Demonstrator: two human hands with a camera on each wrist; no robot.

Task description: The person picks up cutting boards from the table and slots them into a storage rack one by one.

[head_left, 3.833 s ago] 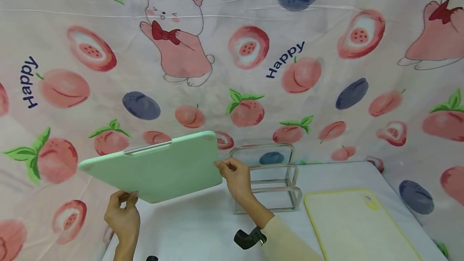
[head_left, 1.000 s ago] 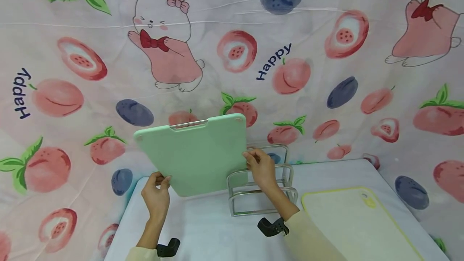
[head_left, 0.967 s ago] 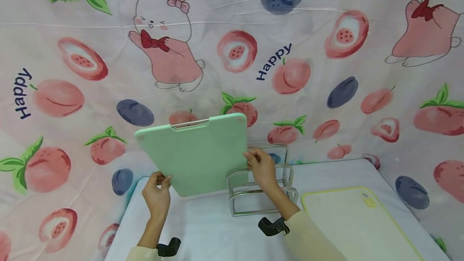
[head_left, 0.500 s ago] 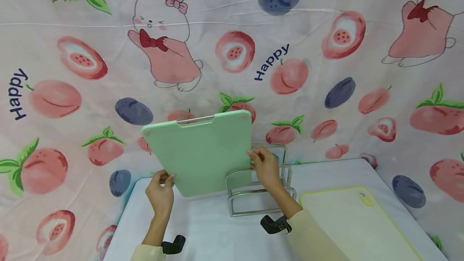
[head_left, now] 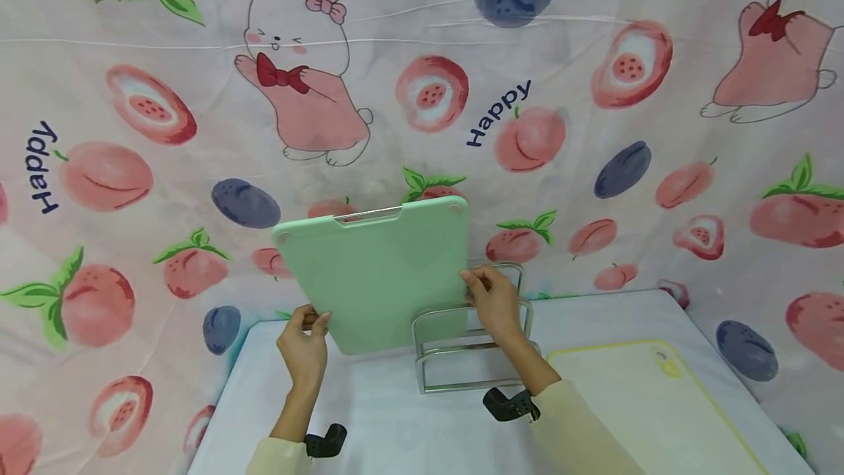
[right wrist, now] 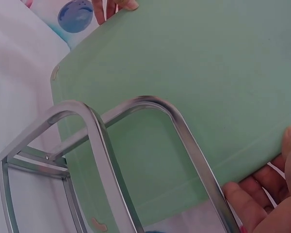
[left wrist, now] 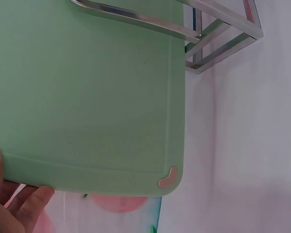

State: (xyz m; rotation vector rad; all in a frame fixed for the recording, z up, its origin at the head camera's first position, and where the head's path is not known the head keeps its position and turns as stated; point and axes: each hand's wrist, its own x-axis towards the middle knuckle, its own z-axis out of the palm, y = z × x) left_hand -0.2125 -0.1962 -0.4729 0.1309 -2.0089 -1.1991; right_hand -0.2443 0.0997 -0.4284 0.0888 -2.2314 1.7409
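A mint-green cutting board (head_left: pixel 382 273) is held upright and tilted, both hands gripping its side edges. My left hand (head_left: pixel 305 336) pinches its lower left edge; fingertips (left wrist: pixel 19 208) show under the board (left wrist: pixel 87 97). My right hand (head_left: pixel 494 299) grips the right edge, fingers (right wrist: pixel 266 204) curled behind the board (right wrist: pixel 184 73). The board's lower right corner stands behind the front loop of a metal rack (head_left: pixel 475 347). The rack's steel loops (right wrist: pixel 136 160) cross in front of the board; the rack (left wrist: pixel 218 34) also shows beside it.
A pale yellow cutting board (head_left: pixel 649 405) lies flat on the white table (head_left: pixel 395 424) at the right. A fruit-and-rabbit patterned cloth (head_left: pixel 560 130) hangs behind and at both sides. Black wrist mounts (head_left: pixel 508 405) sit on both forearms.
The green board has moved right and turned more upright, from beside the rack to partly behind its front loop. Both hands keep their grip and moved with it.
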